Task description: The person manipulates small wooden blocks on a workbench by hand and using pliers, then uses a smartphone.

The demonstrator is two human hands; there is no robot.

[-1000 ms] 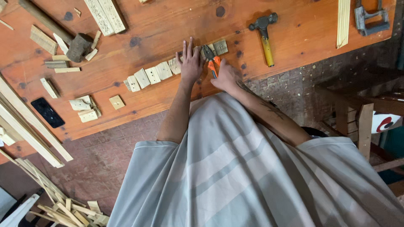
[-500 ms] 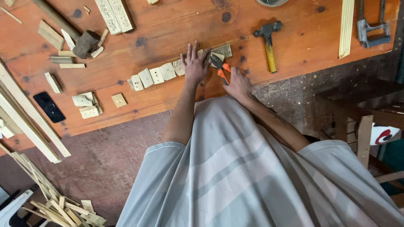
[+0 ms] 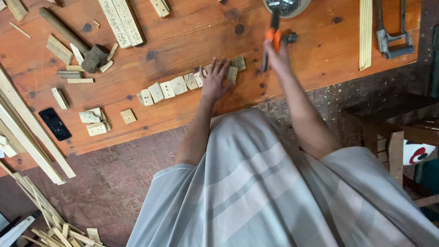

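Note:
My left hand (image 3: 214,80) lies flat, fingers spread, on the right end of a row of small wooden blocks (image 3: 167,89) on the orange-brown workbench (image 3: 192,32). Further up the bench, my right hand (image 3: 277,53) is shut on an orange-and-black hand tool (image 3: 273,34) that looks like pliers, its dark end pointing away from me. Beside this hand peeks the dark head of a hammer (image 3: 291,37), with the handle hidden under the hand. Two more blocks (image 3: 235,67) lie between my hands.
A round dish of small metal parts (image 3: 286,4) sits at the far edge. A metal clamp (image 3: 392,34) and a wood strip (image 3: 366,32) lie right. A mallet (image 3: 93,57), carved mouldings (image 3: 120,20), loose blocks (image 3: 93,123), a black phone (image 3: 55,124) and long laths (image 3: 32,137) lie left.
My right hand has carried the orange tool up and to the right, away from the blocks, to beside the hammer head. My left hand has stayed on the row of blocks.

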